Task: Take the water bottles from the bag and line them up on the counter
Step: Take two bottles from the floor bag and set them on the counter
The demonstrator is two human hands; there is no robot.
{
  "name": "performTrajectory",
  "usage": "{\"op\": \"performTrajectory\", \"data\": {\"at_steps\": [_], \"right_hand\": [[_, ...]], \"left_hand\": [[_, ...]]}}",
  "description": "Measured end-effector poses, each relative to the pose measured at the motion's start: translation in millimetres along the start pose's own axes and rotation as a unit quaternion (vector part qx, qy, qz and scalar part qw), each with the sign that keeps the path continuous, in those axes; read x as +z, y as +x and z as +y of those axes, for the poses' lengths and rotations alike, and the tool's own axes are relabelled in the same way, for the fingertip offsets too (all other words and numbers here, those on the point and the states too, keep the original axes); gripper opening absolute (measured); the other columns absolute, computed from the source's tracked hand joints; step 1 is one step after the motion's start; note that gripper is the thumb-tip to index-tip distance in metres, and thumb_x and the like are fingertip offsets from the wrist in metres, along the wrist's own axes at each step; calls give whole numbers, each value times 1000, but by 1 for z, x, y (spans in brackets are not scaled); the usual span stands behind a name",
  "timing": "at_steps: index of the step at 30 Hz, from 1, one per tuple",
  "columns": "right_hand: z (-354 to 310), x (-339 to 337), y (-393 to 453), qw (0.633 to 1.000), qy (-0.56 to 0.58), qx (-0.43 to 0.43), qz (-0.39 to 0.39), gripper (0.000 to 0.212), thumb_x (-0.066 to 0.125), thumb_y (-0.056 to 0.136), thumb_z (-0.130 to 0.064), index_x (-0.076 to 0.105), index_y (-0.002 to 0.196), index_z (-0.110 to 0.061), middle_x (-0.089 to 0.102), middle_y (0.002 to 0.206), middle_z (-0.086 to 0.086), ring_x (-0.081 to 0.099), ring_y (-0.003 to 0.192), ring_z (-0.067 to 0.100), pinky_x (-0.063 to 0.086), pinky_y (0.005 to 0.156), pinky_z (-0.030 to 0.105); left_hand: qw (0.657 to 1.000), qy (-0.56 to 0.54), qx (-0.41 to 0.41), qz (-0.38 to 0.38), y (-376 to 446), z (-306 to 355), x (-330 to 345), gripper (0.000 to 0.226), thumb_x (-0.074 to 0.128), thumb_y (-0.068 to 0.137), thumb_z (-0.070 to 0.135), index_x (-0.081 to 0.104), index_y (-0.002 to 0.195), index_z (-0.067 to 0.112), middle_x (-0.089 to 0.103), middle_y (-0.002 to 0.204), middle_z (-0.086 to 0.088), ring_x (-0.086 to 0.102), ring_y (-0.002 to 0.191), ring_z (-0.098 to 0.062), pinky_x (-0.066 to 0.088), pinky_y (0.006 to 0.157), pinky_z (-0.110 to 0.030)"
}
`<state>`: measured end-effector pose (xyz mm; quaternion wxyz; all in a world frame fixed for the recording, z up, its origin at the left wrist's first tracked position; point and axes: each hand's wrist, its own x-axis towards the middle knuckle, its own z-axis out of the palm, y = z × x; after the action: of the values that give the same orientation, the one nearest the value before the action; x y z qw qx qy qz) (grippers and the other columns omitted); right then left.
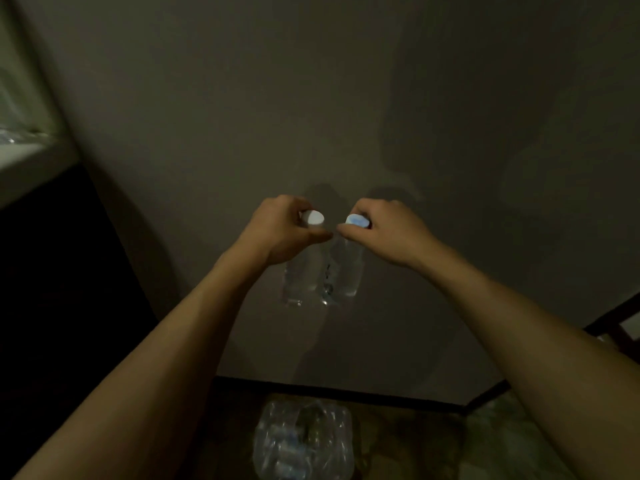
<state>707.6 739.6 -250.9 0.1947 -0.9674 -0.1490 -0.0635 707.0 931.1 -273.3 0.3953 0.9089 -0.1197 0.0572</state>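
Note:
Two clear water bottles hang side by side in front of a plain wall. My left hand (282, 228) grips the left bottle (301, 275) at its neck, just under a white cap. My right hand (384, 230) holds the right bottle (351, 268) the same way, under a pale blue cap. The two bottles nearly touch. Far below, on the floor, a clear plastic bag (303, 441) stands open with more bottles dimly visible inside. The counter cannot be picked out in this dim light.
A lit ledge or window sill (31, 157) runs along the upper left. A dark baseboard (346, 393) meets a patterned floor (408, 438) below. A dark frame edge (613, 323) shows at the right.

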Motion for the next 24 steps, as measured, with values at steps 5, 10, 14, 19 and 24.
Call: {"op": "performTrajectory", "data": {"at_steps": [5, 10, 14, 19, 24], "right_hand": [[-39, -45, -21, 999, 40, 5, 35, 20, 61, 85, -42, 62, 85, -23, 63, 78, -5, 59, 72, 11, 42, 57, 26], [-93, -80, -33, 999, 14, -20, 39, 20, 62, 85, -41, 66, 92, -23, 65, 81, -6, 59, 69, 7, 52, 68, 34], [-140, -87, -33, 999, 34, -28, 13, 19, 64, 83, -43, 67, 92, -26, 66, 85, -3, 65, 77, 15, 59, 73, 42], [-214, -72, -25, 995, 58, -80, -9, 18, 65, 80, -41, 68, 86, -24, 69, 83, 4, 68, 78, 27, 59, 67, 47], [-279, -55, -15, 989, 50, -129, -44, 17, 59, 88, -41, 64, 97, -27, 65, 91, 0, 66, 82, 22, 59, 72, 43]], "left_hand": [[993, 42, 70, -87, -3, 34, -50, 16, 73, 82, 32, 69, 94, 23, 68, 85, 2, 66, 80, -17, 55, 67, -33], [986, 35, 144, -79, -28, 51, -120, 10, 74, 79, 24, 71, 88, 26, 70, 89, 3, 66, 85, -15, 55, 78, -40], [982, 50, 158, -94, -58, 50, -173, 13, 74, 77, 26, 67, 81, 37, 68, 84, 10, 63, 78, -7, 51, 71, -30], [985, 97, 119, -79, -102, 23, -235, 17, 69, 79, 23, 62, 78, 39, 58, 74, 15, 53, 68, -2, 39, 65, -24], [984, 155, 67, -60, -142, -3, -281, 15, 68, 84, 27, 67, 99, 24, 61, 86, 6, 57, 82, -14, 44, 67, -26]]}}
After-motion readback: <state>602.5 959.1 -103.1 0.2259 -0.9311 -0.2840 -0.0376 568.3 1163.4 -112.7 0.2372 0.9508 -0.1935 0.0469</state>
